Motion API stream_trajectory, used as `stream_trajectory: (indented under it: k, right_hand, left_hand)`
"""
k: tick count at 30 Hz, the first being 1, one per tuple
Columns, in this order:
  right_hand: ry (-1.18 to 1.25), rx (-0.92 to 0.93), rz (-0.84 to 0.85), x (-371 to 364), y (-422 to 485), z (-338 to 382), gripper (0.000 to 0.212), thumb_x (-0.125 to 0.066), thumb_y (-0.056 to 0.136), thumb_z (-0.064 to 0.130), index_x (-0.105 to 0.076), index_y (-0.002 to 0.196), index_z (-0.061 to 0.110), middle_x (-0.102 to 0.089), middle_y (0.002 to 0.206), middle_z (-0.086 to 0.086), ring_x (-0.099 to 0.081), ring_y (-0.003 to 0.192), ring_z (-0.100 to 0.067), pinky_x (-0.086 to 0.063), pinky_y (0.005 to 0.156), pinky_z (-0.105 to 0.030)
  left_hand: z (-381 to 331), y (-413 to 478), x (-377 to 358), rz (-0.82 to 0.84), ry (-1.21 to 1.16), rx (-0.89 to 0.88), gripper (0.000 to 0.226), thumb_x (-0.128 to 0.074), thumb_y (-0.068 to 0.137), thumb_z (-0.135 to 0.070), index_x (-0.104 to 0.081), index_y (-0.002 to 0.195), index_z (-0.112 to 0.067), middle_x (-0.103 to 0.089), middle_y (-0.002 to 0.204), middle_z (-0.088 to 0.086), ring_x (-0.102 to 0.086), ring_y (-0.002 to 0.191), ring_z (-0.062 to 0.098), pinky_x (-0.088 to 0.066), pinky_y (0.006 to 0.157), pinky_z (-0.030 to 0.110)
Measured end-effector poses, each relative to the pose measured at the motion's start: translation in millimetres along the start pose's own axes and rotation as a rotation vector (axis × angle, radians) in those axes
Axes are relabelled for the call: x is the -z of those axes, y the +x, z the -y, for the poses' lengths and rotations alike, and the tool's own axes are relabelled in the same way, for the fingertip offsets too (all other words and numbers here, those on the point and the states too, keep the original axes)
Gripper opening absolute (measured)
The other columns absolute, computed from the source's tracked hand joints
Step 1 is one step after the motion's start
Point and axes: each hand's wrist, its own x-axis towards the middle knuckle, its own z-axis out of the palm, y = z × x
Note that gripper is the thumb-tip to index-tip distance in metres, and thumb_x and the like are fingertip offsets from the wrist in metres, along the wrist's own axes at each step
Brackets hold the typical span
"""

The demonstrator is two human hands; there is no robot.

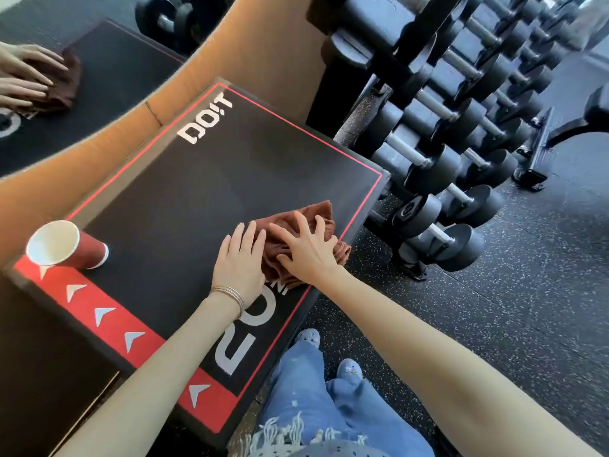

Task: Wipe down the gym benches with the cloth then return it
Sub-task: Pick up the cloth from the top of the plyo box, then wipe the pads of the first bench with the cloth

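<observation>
A brown cloth (309, 216) lies bunched on the black padded box (204, 179) with red border lines, near its right edge. My right hand (304, 250) presses on the cloth with fingers spread. My left hand (239, 262) lies flat beside it, fingers straight, their tips at the cloth's left edge. Both forearms reach in from the bottom of the view.
A red paper cup (66, 245) stands on the box's left corner. A dumbbell rack (445, 143) runs along the right of the box. A mirror (66, 77) at the back left reflects the hands and cloth. Speckled black floor (494, 308) spreads to the right.
</observation>
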Motion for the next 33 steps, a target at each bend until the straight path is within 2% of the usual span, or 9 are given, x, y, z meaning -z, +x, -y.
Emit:
stream_trajectory:
  k: [2,4,8,12,15,19,25,33]
  right_hand:
    - [-0.041,0.01,0.064,-3,5,0,0.063,-0.051,0.087,0.054,-0.02,0.141,0.047,-0.006,0.156,-0.004,0.0,0.136,-0.05,-0.017,0.096,-0.076]
    - [-0.115,0.019,0.059,-7,7,-1,0.062,-0.05,0.085,0.058,-0.025,0.14,0.044,-0.009,0.155,-0.006,-0.001,0.136,-0.05,-0.018,0.096,-0.075]
    - [-0.186,0.046,-0.085,-13,-1,-3,0.048,-0.053,0.085,0.046,-0.045,0.131,0.035,-0.034,0.145,-0.013,-0.024,0.13,-0.049,-0.031,0.091,-0.068]
    - [-0.266,0.083,-0.23,-8,-8,-6,0.033,-0.065,0.074,0.035,-0.065,0.106,0.029,-0.061,0.115,-0.01,-0.055,0.102,-0.042,-0.047,0.074,-0.056]
    - [-0.29,0.127,-0.294,-7,-16,-15,0.027,-0.065,0.071,0.033,-0.067,0.097,0.027,-0.064,0.104,-0.009,-0.058,0.089,-0.037,-0.048,0.07,-0.048]
    - [-0.28,0.076,-0.345,-5,-37,-32,0.024,-0.063,0.07,0.03,-0.067,0.092,0.025,-0.063,0.093,-0.009,-0.057,0.082,-0.033,-0.045,0.065,-0.042]
    - [-0.286,-0.147,-0.4,1,-98,-86,0.026,-0.067,0.067,0.027,-0.066,0.092,0.021,-0.062,0.088,-0.009,-0.056,0.079,-0.034,-0.045,0.064,-0.046]
    - [-0.259,-0.746,-0.295,-4,-248,-163,0.03,-0.079,0.062,0.028,-0.07,0.089,0.02,-0.064,0.086,-0.011,-0.059,0.079,-0.034,-0.048,0.063,-0.045]
  left_hand:
    - [-1,0,0,0.028,0.032,-0.001,0.074,-0.048,0.09,-0.03,-0.007,0.149,-0.013,-0.005,0.158,0.01,-0.004,0.146,0.028,-0.011,0.118,0.04]
    - [1,1,-2,0.037,0.047,0.009,0.075,-0.047,0.091,-0.032,-0.005,0.149,-0.011,-0.004,0.158,0.01,-0.004,0.146,0.029,-0.011,0.117,0.041]
    - [6,-2,-8,0.059,0.045,0.026,0.076,-0.048,0.09,-0.036,-0.006,0.149,-0.011,-0.004,0.158,0.011,-0.005,0.145,0.029,-0.012,0.117,0.041]
    - [5,2,-8,0.069,0.036,-0.028,0.072,-0.048,0.091,-0.036,-0.012,0.148,-0.012,-0.006,0.158,0.011,-0.005,0.145,0.03,-0.011,0.117,0.042]
    - [-2,6,-5,0.056,0.042,-0.084,0.069,-0.048,0.09,-0.035,-0.016,0.147,-0.011,-0.008,0.158,0.01,-0.006,0.145,0.029,-0.01,0.117,0.042]
    - [-20,12,2,0.045,0.031,-0.187,0.066,-0.046,0.091,-0.032,-0.02,0.147,-0.011,-0.01,0.158,0.009,-0.006,0.146,0.027,-0.007,0.118,0.041]
    - [-80,31,20,0.03,0.058,-0.459,0.064,-0.042,0.088,-0.026,-0.019,0.148,-0.018,-0.006,0.158,0.01,-0.002,0.146,0.027,-0.001,0.118,0.043]
    - [-223,25,42,-0.04,0.158,-0.944,0.064,-0.04,0.092,-0.027,-0.013,0.149,-0.018,-0.004,0.158,0.01,0.0,0.146,0.028,0.002,0.117,0.044]
